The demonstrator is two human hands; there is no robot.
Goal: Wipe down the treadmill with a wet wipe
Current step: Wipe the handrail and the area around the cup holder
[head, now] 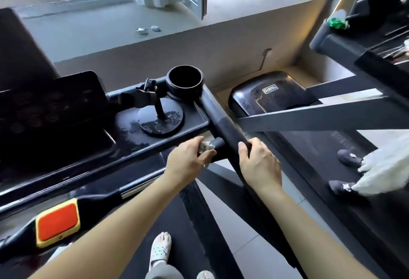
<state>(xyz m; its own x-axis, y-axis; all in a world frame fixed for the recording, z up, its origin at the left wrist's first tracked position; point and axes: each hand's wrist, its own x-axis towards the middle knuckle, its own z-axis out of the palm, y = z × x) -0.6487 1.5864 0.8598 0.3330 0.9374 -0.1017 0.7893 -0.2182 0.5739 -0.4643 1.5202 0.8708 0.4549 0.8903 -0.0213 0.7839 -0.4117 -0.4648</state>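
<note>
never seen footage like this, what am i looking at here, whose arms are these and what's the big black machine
There is one picture, taken by a wide-angle camera worn on a person's head, looking forward and down. So the two bare arms belong to the wearer. The black machine is a treadmill, seen from where a runner would stand. The left hand holds a crumpled white wet wipe against a short black bar beside the tray. The right hand grips the long black handrail. On the tray is a small stand with a round base, next to a round cup holder. Lower left is an orange button. A second treadmill sits to the right.
</note>
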